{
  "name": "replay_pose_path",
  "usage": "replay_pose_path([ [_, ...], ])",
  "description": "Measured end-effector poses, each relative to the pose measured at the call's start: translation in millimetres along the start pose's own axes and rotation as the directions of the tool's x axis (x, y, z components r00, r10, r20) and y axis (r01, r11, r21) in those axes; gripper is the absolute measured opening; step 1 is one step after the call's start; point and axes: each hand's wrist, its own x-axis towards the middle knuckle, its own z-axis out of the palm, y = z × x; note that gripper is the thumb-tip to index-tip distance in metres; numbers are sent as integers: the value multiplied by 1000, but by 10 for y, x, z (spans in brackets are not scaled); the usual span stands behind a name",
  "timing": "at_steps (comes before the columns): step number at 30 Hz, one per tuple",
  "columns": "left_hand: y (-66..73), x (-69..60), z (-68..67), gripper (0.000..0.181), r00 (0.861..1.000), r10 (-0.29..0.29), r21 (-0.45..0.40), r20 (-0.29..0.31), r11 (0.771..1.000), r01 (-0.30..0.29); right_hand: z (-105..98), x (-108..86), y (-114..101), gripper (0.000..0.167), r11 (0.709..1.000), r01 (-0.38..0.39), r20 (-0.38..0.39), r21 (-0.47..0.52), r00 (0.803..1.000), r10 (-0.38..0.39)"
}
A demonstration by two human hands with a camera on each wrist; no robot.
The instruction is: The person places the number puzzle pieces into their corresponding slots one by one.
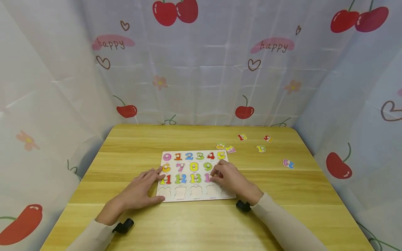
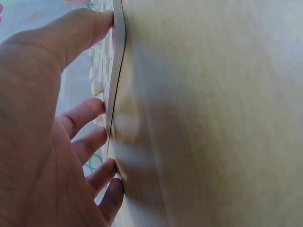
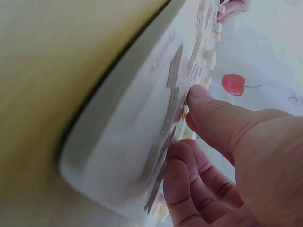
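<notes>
A white number puzzle board (image 1: 185,199) lies on the table, with knobbed number pieces in its upper rows and bare recesses in the bottom row. My left hand (image 1: 139,190) rests at its left side, thumb on the lower-left corner and fingers spread along the edge; the left wrist view shows the thumb (image 2: 90,28) touching the board. Over the third row, my right hand (image 1: 230,177) pinches a number piece with a pink 1 (image 1: 207,178); its second digit is hidden. In the right wrist view the thumb (image 3: 208,104) and index finger meet low over the board.
Several loose number pieces lie beyond the board and to its right, among them a purple-and-blue 20 (image 1: 288,164), a yellow-green 19 (image 1: 261,149) and a red-and-yellow piece (image 1: 242,137). A cherry-patterned curtain (image 1: 201,76) surrounds the wooden table (image 1: 194,223).
</notes>
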Motion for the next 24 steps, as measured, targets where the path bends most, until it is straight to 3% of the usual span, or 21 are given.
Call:
replay_pose_path([
  [11, -16, -15, 11, 87, 1000, -9, 2, -5, 1000, 9, -159, -56, 195, 11, 997, 78, -69, -14, 995, -78],
  [16, -19, -8, 12, 84, 1000, -2, -1, -12, 1000, 2, -337, -49, 458, 12, 1000, 18, -165, -18, 986, -21],
  [24, -41, 2, 20, 83, 1000, 6, -6, -9, 1000, -6, -763, -50, 1077, 23, 993, -117, -295, -18, 949, 107],
])
